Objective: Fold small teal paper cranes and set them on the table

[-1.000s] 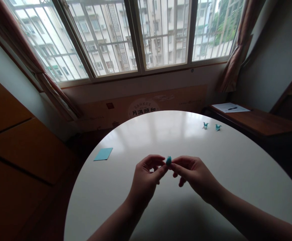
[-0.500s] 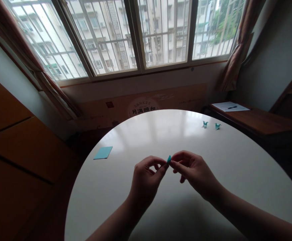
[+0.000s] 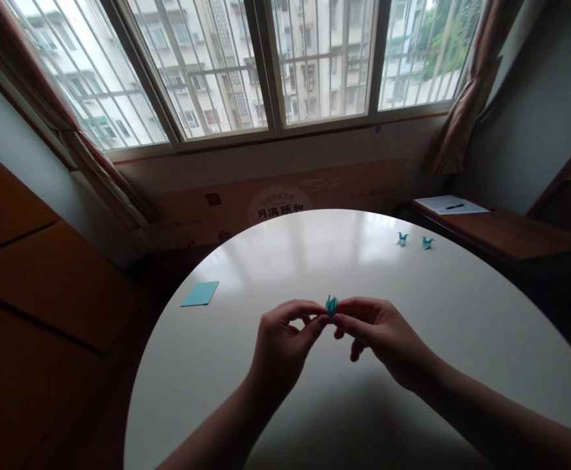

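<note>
Between my fingertips, above the white round table (image 3: 207, 385), is a small teal origami crane (image 3: 331, 305) with thin points sticking up. My left hand (image 3: 290, 336) pinches it from the left with thumb and forefinger. From the right, my right hand (image 3: 378, 326) pinches it the same way, its lower fingers curled beneath. Two finished-looking teal paper cranes, one (image 3: 402, 239) beside the other (image 3: 427, 243), stand at the table's far right. A stack of square light-blue paper (image 3: 200, 294) lies at the left.
A wooden side table (image 3: 535, 235) stands beyond the right edge, bearing a white paper sheet (image 3: 437, 205) with a dark pen (image 3: 455, 206). Behind the round table are a printed box (image 3: 197, 219) and a barred window. An orange-brown cabinet (image 3: 25, 313) fills the left side.
The folded paper has turned and spread in my fingers, so several upright points now show instead of one narrow piece. Both hands keep their pinch. The view has shifted slightly.
</note>
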The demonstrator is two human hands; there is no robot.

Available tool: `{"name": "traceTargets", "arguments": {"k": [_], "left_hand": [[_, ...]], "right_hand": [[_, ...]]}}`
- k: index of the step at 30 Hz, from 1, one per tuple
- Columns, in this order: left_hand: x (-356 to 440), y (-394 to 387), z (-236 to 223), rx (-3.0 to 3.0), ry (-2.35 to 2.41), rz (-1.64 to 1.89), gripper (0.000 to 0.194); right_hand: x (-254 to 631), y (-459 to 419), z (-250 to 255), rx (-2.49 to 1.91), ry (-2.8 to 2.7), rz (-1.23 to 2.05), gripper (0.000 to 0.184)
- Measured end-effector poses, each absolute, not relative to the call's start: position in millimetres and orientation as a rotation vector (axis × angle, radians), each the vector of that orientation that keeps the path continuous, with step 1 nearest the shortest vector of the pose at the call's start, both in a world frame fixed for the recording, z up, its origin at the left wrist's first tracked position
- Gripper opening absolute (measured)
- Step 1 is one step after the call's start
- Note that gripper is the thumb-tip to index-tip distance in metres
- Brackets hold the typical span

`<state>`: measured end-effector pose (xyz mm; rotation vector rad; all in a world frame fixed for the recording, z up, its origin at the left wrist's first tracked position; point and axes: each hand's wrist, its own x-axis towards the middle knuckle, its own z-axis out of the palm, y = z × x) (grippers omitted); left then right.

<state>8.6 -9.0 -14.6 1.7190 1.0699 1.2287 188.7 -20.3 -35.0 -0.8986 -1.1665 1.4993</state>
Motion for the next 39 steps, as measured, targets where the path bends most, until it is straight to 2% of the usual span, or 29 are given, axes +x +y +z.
{"name": "traceTargets", "arguments": {"k": [14,27,32,39], "left_hand": [[9,-9,-18,1.774,1.136,1.288,0.007],[5,-13,-7,2.449,0.909,1.52,0.015],[8,-18,-5,2.291,0.834,1.559,0.021],[14,-19,-12,1.758,0.979,1.388,0.017]], "right_hand": [[187,-20,-40,-0.907,-1.228,1.378,0.021],[182,-26,-37,-0.851,-1.213,1.314,0.017],[180,-29,-37,-0.763,-1.205,1.299,0.013],[179,-27,-41,-0.744,-1.163,1.275,0.016]]}}
